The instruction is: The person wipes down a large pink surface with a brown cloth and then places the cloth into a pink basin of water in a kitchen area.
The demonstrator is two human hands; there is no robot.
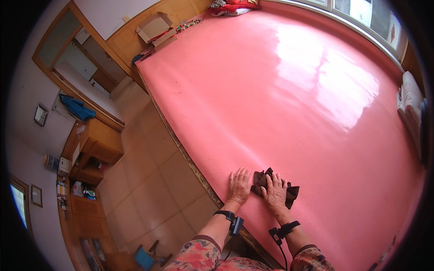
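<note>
A glossy pink sheet (217, 101) covers the wide raised platform before me. Near its front edge, my right hand (275, 193) presses down on a crumpled dark brown cloth (292, 195), which sticks out on both sides of the fingers. Just to the left, my left hand (240, 185) rests flat on the pink sheet with its fingers a little apart, close to the cloth's left side and holding nothing. Both wrists carry black straps with small devices. Whether the right fingers grip the cloth or only lie on it is hard to tell.
The platform's worn edge (183, 152) borders the tiled floor (149, 169). An open cardboard box (156, 28) and folded red bedding (234, 8) lie along the far side. Folded white bedding (411, 98) is at the right. A blue-seated stool (144, 258) stands at lower left, near wooden cabinets (101, 149).
</note>
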